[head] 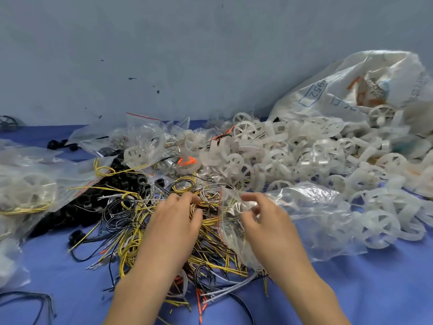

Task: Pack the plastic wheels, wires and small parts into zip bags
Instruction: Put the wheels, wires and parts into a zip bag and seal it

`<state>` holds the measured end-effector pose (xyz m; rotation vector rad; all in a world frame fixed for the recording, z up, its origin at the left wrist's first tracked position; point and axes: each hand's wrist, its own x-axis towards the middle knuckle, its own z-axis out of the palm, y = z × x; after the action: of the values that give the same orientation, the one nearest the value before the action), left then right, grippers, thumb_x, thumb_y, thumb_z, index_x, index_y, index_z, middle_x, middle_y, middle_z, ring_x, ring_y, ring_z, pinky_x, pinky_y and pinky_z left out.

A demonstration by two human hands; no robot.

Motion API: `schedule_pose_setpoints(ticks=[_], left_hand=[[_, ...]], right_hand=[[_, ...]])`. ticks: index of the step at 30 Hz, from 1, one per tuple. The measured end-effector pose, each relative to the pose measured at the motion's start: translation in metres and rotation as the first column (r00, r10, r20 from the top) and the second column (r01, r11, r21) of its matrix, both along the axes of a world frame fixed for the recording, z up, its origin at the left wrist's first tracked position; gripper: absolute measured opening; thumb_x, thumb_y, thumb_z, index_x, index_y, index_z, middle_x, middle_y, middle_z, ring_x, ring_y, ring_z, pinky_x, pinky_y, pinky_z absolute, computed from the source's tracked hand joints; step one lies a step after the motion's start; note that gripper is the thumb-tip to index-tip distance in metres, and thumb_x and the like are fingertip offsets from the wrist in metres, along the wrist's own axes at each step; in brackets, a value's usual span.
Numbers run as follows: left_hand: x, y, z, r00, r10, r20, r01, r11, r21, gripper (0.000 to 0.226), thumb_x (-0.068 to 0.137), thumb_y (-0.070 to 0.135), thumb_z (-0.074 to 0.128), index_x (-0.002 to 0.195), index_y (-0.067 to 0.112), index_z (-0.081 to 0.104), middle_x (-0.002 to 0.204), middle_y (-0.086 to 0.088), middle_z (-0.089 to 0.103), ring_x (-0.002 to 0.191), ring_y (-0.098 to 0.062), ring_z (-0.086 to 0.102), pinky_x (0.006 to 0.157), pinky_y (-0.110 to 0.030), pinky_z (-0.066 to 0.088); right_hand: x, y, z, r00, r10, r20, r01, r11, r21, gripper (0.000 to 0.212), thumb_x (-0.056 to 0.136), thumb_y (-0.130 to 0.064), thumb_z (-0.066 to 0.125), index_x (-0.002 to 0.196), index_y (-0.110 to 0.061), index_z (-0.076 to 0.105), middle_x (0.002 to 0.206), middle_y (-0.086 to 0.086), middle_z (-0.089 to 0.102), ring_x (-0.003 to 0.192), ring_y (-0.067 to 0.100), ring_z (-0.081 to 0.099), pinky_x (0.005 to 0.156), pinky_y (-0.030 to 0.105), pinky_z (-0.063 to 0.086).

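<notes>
Right grip [262,219] pinches the film of a small clear zip bag with a red seal strip [230,245] near its mouth, just beside the left grip [175,221]. Left grip curls into the tangled yellow-and-black wires [131,249] on the blue surface [58,277]; whether I have a strand pinched, I cannot tell. Judgement: I should gather one small bundle, hold the mouth wide and feed the ends in first.

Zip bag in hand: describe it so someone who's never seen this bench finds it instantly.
Start at the tangled pile of yellow and black wires in the middle of the blue table. At the pile's right edge, the right hand pinches a clear zip bag. Unlike the other bags on the table, it is the only one held, its red-striped mouth turned toward the wires.
</notes>
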<state>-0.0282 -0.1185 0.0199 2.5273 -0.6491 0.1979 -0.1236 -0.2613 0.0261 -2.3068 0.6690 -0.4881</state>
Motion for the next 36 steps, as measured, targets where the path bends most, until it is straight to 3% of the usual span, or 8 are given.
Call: schedule_pose_setpoints(ticks=[5, 9, 12, 16, 19, 22, 28, 36], left_hand=[[-0.003, -0.003, -0.013, 0.999, -0.019, 0.048, 0.007, 0.969, 0.248, 0.032, 0.093, 0.058, 0.043, 0.12, 0.043, 0.053, 0.135, 0.009, 0.042, 0.129, -0.015, 0.033, 0.102, -0.039, 0.028], [-0.001, -0.002, -0.016, 0.995, -0.045, 0.093, 0.019, 0.964, 0.267, 0.034, 0.093, 0.06, 0.043, 0.118, 0.041, 0.057, 0.134, 0.013, 0.044, 0.127, -0.012, 0.035, 0.1, -0.036, 0.029], [0.001, 0.001, -0.012, 0.992, -0.024, 0.124, 0.006, 0.99, 0.138, 0.03, 0.092, 0.06, 0.044, 0.108, 0.04, 0.061, 0.13, 0.01, 0.048, 0.124, -0.012, 0.038, 0.1, -0.036, 0.034], [0.003, 0.006, 0.004, 0.984, 0.036, 0.175, 0.01, 0.966, -0.257, 0.034, 0.092, 0.055, 0.044, 0.102, 0.031, 0.066, 0.121, 0.005, 0.053, 0.116, -0.017, 0.044, 0.095, -0.033, 0.037], [0.001, 0.01, 0.016, 0.975, 0.104, 0.198, 0.025, 0.828, -0.56, 0.029, 0.097, 0.054, 0.044, 0.094, 0.032, 0.062, 0.088, 0.013, 0.064, 0.08, -0.013, 0.058, 0.068, -0.031, 0.043], [-0.002, 0.011, 0.022, 0.997, 0.071, 0.03, -0.023, 0.65, -0.76, 0.027, 0.099, 0.049, 0.047, 0.088, 0.029, 0.061, 0.076, 0.008, 0.07, 0.057, -0.01, 0.064, 0.051, -0.024, 0.048], [0.004, 0.016, 0.017, 0.97, -0.027, -0.24, -0.189, 0.535, -0.823, 0.031, 0.099, 0.042, 0.05, 0.092, 0.016, 0.065, 0.066, 0.001, 0.068, 0.046, -0.016, 0.061, 0.041, -0.02, 0.045], [0.015, 0.04, 0.029, 0.828, -0.419, -0.372, -0.243, 0.329, -0.912, 0.031, 0.094, 0.044, 0.054, 0.085, 0.019, 0.07, 0.045, 0.009, 0.026, 0.039, -0.007, 0.021, 0.044, -0.023, 0.022]], right_hand=[[0.002, 0.0, -0.007, 0.999, 0.049, -0.011, -0.048, 0.998, 0.043, 0.041, 0.097, -0.022, 0.045, 0.133, -0.04, 0.049, 0.115, -0.01, 0.056, 0.102, 0.014, 0.056, 0.088, 0.037, 0.047], [0.005, 0.0, -0.011, 0.997, 0.075, -0.02, -0.073, 0.994, 0.079, 0.043, 0.099, -0.02, 0.043, 0.136, -0.04, 0.046, 0.124, -0.008, 0.053, 0.11, 0.014, 0.054, 0.095, 0.038, 0.045], [0.006, -0.004, -0.012, 0.999, 0.048, 0.021, -0.05, 0.992, 0.116, 0.042, 0.098, -0.019, 0.041, 0.133, -0.04, 0.049, 0.116, -0.009, 0.053, 0.103, 0.013, 0.055, 0.086, 0.036, 0.047], [0.007, -0.008, -0.015, 0.996, 0.017, 0.086, -0.031, 0.984, 0.175, 0.042, 0.094, -0.017, 0.04, 0.129, -0.037, 0.053, 0.107, -0.005, 0.061, 0.088, 0.013, 0.056, 0.07, 0.032, 0.044], [0.008, -0.008, -0.015, 0.992, 0.002, 0.122, -0.024, 0.984, 0.175, 0.042, 0.093, -0.016, 0.042, 0.127, -0.036, 0.054, 0.101, -0.003, 0.063, 0.079, 0.012, 0.053, 0.067, 0.031, 0.042], [0.008, -0.007, -0.014, 0.99, 0.002, 0.138, -0.023, 0.988, 0.154, 0.039, 0.094, -0.018, 0.043, 0.127, -0.037, 0.055, 0.107, -0.007, 0.061, 0.086, 0.011, 0.056, 0.075, 0.034, 0.048], [0.008, -0.004, -0.013, 0.99, 0.018, 0.142, -0.031, 0.996, 0.088, 0.038, 0.1, -0.021, 0.042, 0.125, -0.044, 0.058, 0.106, -0.011, 0.055, 0.092, 0.009, 0.055, 0.078, 0.034, 0.047], [0.013, -0.018, -0.015, 0.983, -0.044, 0.18, 0.023, 0.993, 0.118, 0.039, 0.099, -0.015, 0.043, 0.108, -0.042, 0.069, 0.105, -0.006, 0.059, 0.084, 0.007, 0.054, 0.062, 0.019, 0.036]])
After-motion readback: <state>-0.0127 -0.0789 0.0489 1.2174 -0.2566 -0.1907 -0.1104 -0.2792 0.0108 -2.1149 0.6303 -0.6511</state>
